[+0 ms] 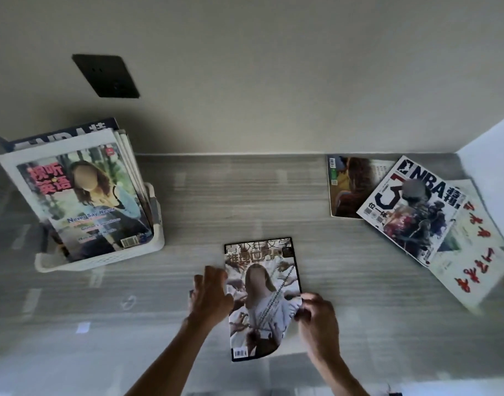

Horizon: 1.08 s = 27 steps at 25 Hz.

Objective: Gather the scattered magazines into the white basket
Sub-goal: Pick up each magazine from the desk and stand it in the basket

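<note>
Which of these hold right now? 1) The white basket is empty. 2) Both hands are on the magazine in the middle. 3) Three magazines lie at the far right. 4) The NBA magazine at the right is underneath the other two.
1) False: the white basket already holds several upright magazines.
2) True: the left hand and right hand touch the middle magazine at its side edges.
3) True: the NBA magazine, a red-lettered one and a third.
4) False: it lies on top, overlapping both.
</note>
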Motion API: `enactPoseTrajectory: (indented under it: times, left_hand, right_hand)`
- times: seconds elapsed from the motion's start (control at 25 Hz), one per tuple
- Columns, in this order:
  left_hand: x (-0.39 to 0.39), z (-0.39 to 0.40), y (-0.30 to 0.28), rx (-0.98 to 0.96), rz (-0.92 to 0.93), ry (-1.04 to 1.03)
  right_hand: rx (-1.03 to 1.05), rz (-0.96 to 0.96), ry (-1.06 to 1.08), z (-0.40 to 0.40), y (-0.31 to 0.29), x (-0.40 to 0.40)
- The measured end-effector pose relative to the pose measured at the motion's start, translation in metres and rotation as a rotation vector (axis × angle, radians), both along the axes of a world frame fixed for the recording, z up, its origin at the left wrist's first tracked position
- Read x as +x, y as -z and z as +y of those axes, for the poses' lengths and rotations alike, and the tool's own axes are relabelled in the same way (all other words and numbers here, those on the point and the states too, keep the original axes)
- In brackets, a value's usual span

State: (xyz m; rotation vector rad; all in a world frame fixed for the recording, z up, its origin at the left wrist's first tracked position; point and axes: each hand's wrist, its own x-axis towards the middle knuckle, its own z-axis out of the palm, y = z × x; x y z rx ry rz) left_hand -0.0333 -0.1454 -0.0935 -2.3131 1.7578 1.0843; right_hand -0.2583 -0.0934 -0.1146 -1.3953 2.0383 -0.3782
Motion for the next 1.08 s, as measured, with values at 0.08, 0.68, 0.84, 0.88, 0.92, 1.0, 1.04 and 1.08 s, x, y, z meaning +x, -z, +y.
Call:
enactPoseTrajectory:
  times: [0.08, 0.68, 0.84, 0.88, 0.92, 1.0, 1.04, 1.08]
  left_hand:
    - [-0.012, 0.015, 0.008, -0.075, 0.156, -0.182]
    - [0.052, -0.017, -0.066, -0.253, 1.098, -0.409]
    - [0.077, -0.007, -0.067, -0.479, 0.696, -0.479]
    - [0.080, -0.001, -0.064, -0.485, 0.665, -0.468]
    - [0.083, 0.004, -0.061, -0.493, 0.686, -0.460]
    - [0.097, 0.013, -0.061, -0.535, 0.741, -0.466]
    - [0.109, 0.015, -0.066, -0.577, 0.759, -0.495]
    - [0.123, 0.013, -0.073, -0.629, 0.784, -0.545]
  right_hand:
    - [0.041, -0.018, 0.128, -0.004, -0.002, 0.000]
    - [-0.038, -0.807, 0.169, -0.100, -0.062, 0.045]
    - [-0.034, -0.774, 0.000, -0.094, -0.060, 0.086]
    - [-0.021, -0.734, -0.009, -0.090, -0.053, 0.094]
    - [-0.021, -0.706, -0.002, -0.089, -0.048, 0.097]
    - [-0.046, -0.688, -0.033, -0.096, -0.048, 0.108]
    - [-0.065, -0.692, -0.073, -0.103, -0.054, 0.117]
    - [-0.093, -0.707, -0.118, -0.113, -0.065, 0.130]
